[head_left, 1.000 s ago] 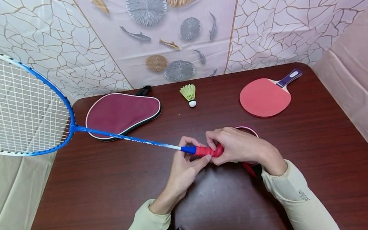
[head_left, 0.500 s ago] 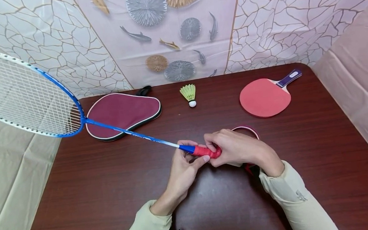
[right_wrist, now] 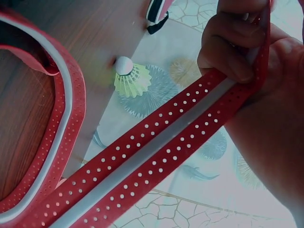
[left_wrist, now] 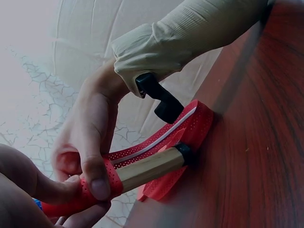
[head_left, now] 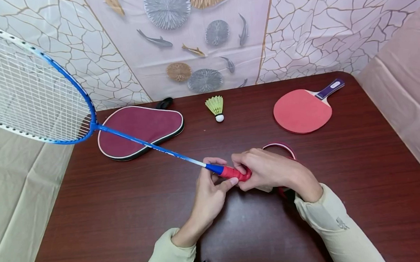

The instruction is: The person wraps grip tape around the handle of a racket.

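A blue and white badminton racket [head_left: 153, 146] slants across the head view, strung head up at the left. My left hand [head_left: 208, 198] holds its handle from below, thumb pressed on red perforated grip tape [head_left: 230, 172] wound around the upper handle. At the handle, my right hand [head_left: 269, 168] pinches the tape. Past the wound part, the left wrist view shows the bare wooden handle [left_wrist: 149, 168] with a black end cap [left_wrist: 184, 153]. In the right wrist view the loose tape [right_wrist: 156, 142], with a pale centre strip, runs from my right fingers down into a wide loop.
A maroon paddle case [head_left: 140, 128] lies at the back left, overlapped by the racket shaft. Near the back edge of the brown table [head_left: 129, 230] is a yellow shuttlecock [head_left: 216, 108]. A red table tennis paddle [head_left: 303, 111] lies at the back right. Patterned cloth hangs behind.
The racket's head has swung upward in the head view, and its shaft slants more steeply. My right hand has shifted slightly left, still pinching the tape at the handle.
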Demonstrator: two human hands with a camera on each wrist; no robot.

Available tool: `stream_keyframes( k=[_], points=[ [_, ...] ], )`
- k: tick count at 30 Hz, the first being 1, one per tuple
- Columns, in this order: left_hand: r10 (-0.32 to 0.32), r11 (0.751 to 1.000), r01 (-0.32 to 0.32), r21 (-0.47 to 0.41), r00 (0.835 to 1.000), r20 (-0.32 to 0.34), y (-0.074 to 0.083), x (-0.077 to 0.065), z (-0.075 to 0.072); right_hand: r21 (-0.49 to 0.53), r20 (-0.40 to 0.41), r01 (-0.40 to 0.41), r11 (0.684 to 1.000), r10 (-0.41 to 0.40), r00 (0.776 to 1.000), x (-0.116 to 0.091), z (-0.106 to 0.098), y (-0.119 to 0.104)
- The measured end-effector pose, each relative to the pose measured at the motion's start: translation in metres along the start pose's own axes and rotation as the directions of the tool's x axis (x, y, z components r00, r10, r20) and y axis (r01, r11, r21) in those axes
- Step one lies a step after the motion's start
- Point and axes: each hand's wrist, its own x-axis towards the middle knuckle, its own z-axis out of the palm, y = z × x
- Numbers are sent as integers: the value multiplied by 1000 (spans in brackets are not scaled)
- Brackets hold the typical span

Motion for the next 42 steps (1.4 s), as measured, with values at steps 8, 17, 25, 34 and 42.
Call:
stream_keyframes(
  k=[8, 17, 25, 34, 42],
  points=[
    [49, 996, -47, 79, 999, -19, 3, 0, -3, -4, -33, 31, 1000, -31, 999, 0, 1, -2],
    [113, 991, -107, 78, 990, -82, -1, 0, -1, -16, -65, 42, 999, -43, 997, 1, 0, -2],
    [196, 976, -205, -72, 974, -115, -3, 1, 3, -22, -127, 50, 999, -52, 990, 2, -1, -4],
    [182, 981, -184, -53, 982, -48, -1, 0, 4, -43, -158, 27, 999, -33, 987, 5, 1, -7],
    [151, 988, -152, -5, 986, -76, -6, -2, 8, -68, -122, 28, 997, -36, 992, 6, 2, -10]
  ],
)
